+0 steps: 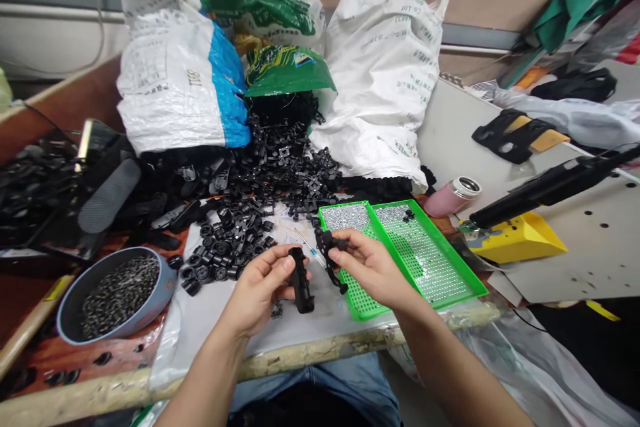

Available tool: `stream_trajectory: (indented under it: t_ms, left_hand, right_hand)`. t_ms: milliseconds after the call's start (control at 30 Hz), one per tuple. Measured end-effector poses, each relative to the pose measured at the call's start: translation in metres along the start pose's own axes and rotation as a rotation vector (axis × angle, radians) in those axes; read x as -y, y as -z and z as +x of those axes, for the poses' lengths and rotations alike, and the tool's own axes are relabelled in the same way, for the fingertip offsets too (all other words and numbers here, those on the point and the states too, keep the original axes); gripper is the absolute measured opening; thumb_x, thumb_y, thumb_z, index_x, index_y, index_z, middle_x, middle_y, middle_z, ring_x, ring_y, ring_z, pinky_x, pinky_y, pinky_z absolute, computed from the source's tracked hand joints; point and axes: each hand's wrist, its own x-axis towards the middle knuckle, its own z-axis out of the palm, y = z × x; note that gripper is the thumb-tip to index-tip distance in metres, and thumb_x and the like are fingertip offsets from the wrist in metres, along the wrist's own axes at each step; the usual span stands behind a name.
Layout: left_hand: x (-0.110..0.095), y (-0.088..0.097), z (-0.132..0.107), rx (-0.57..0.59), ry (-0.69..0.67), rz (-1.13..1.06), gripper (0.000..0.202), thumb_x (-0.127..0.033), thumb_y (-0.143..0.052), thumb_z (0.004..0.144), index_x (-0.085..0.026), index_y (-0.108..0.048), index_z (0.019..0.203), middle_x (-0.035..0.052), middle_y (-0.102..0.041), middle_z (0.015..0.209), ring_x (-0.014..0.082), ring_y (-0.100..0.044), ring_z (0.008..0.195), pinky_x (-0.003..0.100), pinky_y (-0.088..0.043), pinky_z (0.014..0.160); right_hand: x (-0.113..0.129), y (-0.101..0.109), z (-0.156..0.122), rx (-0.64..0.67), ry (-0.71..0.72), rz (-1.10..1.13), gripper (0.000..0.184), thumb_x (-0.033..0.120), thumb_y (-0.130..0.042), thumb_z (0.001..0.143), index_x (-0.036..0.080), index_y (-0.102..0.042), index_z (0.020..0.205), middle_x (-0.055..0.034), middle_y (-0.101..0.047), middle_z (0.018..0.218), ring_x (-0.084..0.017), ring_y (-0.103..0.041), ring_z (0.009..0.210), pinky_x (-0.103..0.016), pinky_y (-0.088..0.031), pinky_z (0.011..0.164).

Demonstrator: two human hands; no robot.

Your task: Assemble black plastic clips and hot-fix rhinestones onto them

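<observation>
Clasped in the curled fingers of the left hand (260,293): an upright black plastic part (301,287). Pinched in the right hand (373,267): a branched black plastic part (326,250), just beside a green perforated tray (450,243). Beyond, loose black plastic pieces (225,247) heaped on a white sheet (200,340), near a grey bowl (167,287); woven sacks (380,67) piled behind.

A heap of moulded plastic parts (260,177) is piled at the centre of the frame, on a workbench (320,353). Woven sacks (380,73) are bunched behind the heap, along the top of the frame. A round bowl (67,320) of small pieces (119,297) is set to the left of the heap, at lower left. A perforated tray (425,257) is laid to the right of the heap; a flask (449,197) stands just behind it, and a glue gun (550,187) lies on a board (590,260) at right.
</observation>
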Motion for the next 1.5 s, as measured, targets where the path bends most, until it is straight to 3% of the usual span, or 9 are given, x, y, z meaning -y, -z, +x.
stream_trajectory:
  t_ms: [100, 367, 533, 800, 1200, 1500]
  left_hand:
    - [-0.002, -0.005, -0.007, 0.032, 0.015, -0.004, 0.043, -0.045, -0.089, 0.068, -0.019, -0.075, 0.098, 0.0066, -0.077, 0.09, 0.0167, -0.073, 0.069, 0.021, -0.056, 0.053]
    - [-0.002, -0.006, -0.01, 0.062, 0.012, 0.023, 0.046, -0.05, -0.089, 0.066, -0.018, -0.078, 0.098, 0.0069, -0.077, 0.085, 0.0168, -0.074, 0.07, 0.019, -0.055, 0.053]
    - [-0.003, -0.004, -0.014, 0.09, 0.017, 0.026, 0.047, -0.048, -0.089, 0.068, -0.019, -0.08, 0.104, 0.0079, -0.079, 0.086, 0.0177, -0.074, 0.072, 0.02, -0.056, 0.059]
    - [0.006, -0.002, -0.006, -0.061, -0.192, 0.12, 0.045, -0.037, -0.091, 0.067, -0.022, -0.081, 0.108, 0.006, -0.081, 0.097, 0.015, -0.071, 0.078, 0.024, -0.056, 0.074]
    - [0.01, -0.002, -0.001, -0.096, -0.202, 0.123, 0.049, -0.039, -0.091, 0.067, -0.021, -0.08, 0.111, 0.0097, -0.08, 0.111, 0.0159, -0.07, 0.082, 0.023, -0.056, 0.071]
    - [0.012, -0.005, 0.0, -0.123, -0.203, 0.133, 0.053, -0.044, -0.088, 0.068, -0.021, -0.078, 0.116, 0.0079, -0.08, 0.102, 0.0132, -0.067, 0.072, 0.021, -0.056, 0.062]
  right_hand:
    - [0.003, -0.002, 0.003, 0.032, -0.044, 0.107, 0.023, 0.03, -0.07, 0.088, 0.022, -0.062, 0.107, 0.0002, -0.066, 0.082, -0.012, -0.064, 0.067, -0.025, -0.059, 0.059]
    - [0.009, -0.009, 0.006, 0.12, -0.078, 0.131, 0.018, 0.026, -0.069, 0.087, 0.023, -0.061, 0.104, 0.0016, -0.067, 0.08, -0.009, -0.064, 0.064, -0.021, -0.059, 0.057]
    - [0.007, -0.011, 0.008, 0.082, -0.153, 0.133, 0.024, 0.031, -0.073, 0.083, 0.022, -0.061, 0.102, 0.0005, -0.067, 0.082, -0.01, -0.065, 0.066, -0.022, -0.059, 0.057]
    - [0.011, -0.018, 0.007, 0.094, -0.314, 0.166, 0.031, 0.037, -0.08, 0.075, 0.02, -0.06, 0.09, 0.0053, -0.061, 0.065, -0.01, -0.063, 0.053, -0.024, -0.055, 0.051]
    - [0.008, -0.022, 0.007, 0.073, -0.353, 0.206, 0.037, 0.042, -0.083, 0.07, 0.02, -0.061, 0.089, 0.0058, -0.062, 0.062, -0.01, -0.062, 0.056, -0.026, -0.059, 0.056]
    - [-0.001, -0.028, 0.005, 0.006, -0.317, 0.208, 0.037, 0.041, -0.083, 0.07, 0.021, -0.06, 0.09, 0.0055, -0.061, 0.066, -0.012, -0.063, 0.061, -0.026, -0.059, 0.057]
